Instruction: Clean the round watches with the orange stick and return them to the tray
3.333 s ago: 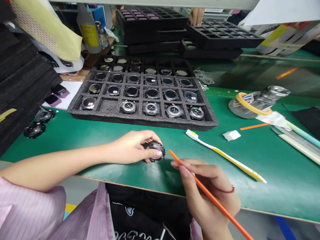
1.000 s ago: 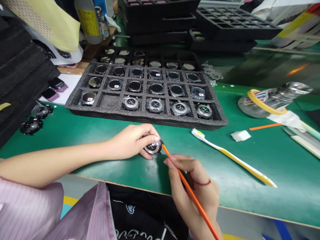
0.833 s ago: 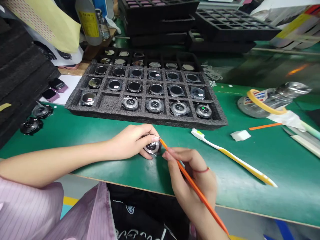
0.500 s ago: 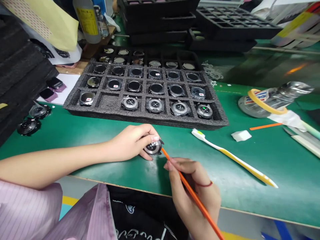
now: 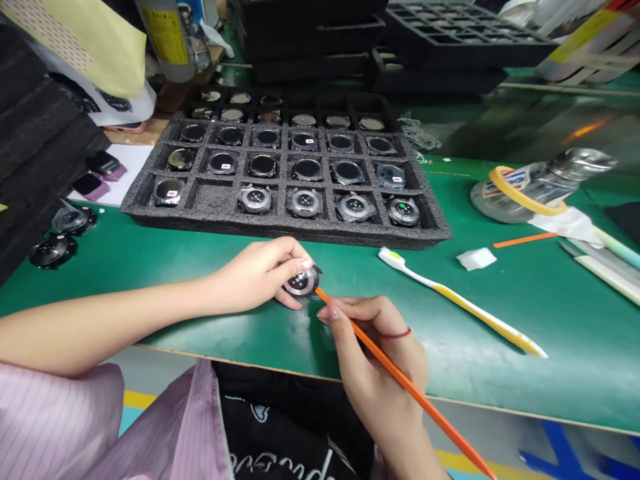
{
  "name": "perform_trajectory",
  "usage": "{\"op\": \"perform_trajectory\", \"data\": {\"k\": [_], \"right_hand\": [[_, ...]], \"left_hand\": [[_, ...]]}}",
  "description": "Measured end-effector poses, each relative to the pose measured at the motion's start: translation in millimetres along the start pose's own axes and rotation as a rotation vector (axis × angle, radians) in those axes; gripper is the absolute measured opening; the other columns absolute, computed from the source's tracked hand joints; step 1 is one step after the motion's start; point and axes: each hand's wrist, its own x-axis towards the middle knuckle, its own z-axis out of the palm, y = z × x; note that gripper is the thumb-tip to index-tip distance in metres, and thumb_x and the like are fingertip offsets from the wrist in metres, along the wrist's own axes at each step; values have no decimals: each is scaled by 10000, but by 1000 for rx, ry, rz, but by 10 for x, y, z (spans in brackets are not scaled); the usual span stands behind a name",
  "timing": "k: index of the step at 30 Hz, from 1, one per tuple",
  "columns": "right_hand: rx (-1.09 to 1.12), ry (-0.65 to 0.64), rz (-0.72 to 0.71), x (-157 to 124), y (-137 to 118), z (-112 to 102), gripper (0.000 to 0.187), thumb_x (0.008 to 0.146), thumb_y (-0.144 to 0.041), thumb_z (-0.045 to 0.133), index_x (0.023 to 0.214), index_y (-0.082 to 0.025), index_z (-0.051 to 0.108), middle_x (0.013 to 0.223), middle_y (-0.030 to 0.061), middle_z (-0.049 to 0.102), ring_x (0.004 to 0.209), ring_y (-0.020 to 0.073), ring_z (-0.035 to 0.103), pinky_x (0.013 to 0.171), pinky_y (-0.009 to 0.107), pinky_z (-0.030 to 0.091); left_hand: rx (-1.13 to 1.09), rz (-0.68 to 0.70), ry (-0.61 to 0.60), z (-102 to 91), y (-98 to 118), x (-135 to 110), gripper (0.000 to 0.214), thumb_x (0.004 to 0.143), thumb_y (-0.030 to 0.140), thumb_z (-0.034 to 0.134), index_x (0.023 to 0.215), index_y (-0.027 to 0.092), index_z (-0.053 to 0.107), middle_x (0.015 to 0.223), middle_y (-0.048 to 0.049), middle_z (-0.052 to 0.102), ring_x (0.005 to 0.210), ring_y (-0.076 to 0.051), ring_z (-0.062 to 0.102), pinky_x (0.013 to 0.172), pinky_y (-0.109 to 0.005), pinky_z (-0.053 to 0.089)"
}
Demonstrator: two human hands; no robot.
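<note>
My left hand (image 5: 267, 273) is closed around a round watch case (image 5: 301, 283), its sensor back turned up and partly covered by my thumb. The case has no strap and is held just above or on the green table. In my right hand (image 5: 377, 347) is a long thin orange stick (image 5: 410, 387), pinched near its front end. The stick's tip meets the right edge of the watch case, by a lug. Behind my hands lies a black foam tray (image 5: 280, 227) with watch cases in most of its compartments; one front-row compartment holds none.
A white and yellow toothbrush (image 5: 460, 303) lies to the right, near a white block (image 5: 476, 259) and a short orange strip (image 5: 525, 240). A metal-topped bottle (image 5: 520, 193) stands farther right. Stacked black trays (image 5: 310, 40) rise behind. Two watch cases (image 5: 53, 251) sit at the left.
The view has shifted slightly, so the table things appear a little higher and farther left. The orange stick lies at a slightly different slant, its tip still at the case edge. Both hands keep their holds.
</note>
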Motion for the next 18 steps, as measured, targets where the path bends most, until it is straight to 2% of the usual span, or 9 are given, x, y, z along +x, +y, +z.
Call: {"op": "perform_trajectory", "data": {"k": [4,10,13,16,18], "right_hand": [[17,29,-4,17,5,29,139,962,-148,637,870,-239,586,858,-17,766,845,112,773,757,182,601],[-60,-79,-46,-121,-32,14,144,950,-122,616,854,-229,603,833,5,757,752,123,761,715,207,612],[-17,-68,-7,-116,-31,-25,125,952,-154,630,849,-225,623,791,12,765,720,135,765,657,199,608],[108,-6,48,-60,-20,-92,109,945,-177,658,846,-221,650,742,12,755,698,142,767,624,198,615],[161,47,63,-17,-5,-139,50,925,-193,704,880,-215,697,786,31,775,715,155,777,633,216,633]], "left_hand": [[-13,-6,6,5,-11,-2,129,1026,171,574,926,112,633,815,-15,696,712,-131,752,603,-235,681],[-36,24,-26,-29,-69,3,111,1031,205,575,965,126,615,818,-3,667,740,-125,758,664,-225,674],[-15,89,-40,-50,-98,-14,159,1032,290,580,1056,142,631,934,-17,657,767,-128,751,690,-253,678],[56,147,-79,-58,-91,-54,320,1041,424,540,1199,176,666,1097,-50,632,777,-120,726,701,-276,677],[107,175,-110,-63,-73,-82,408,1033,494,516,1200,168,694,1148,-74,601,835,-137,717,724,-287,676]]}}
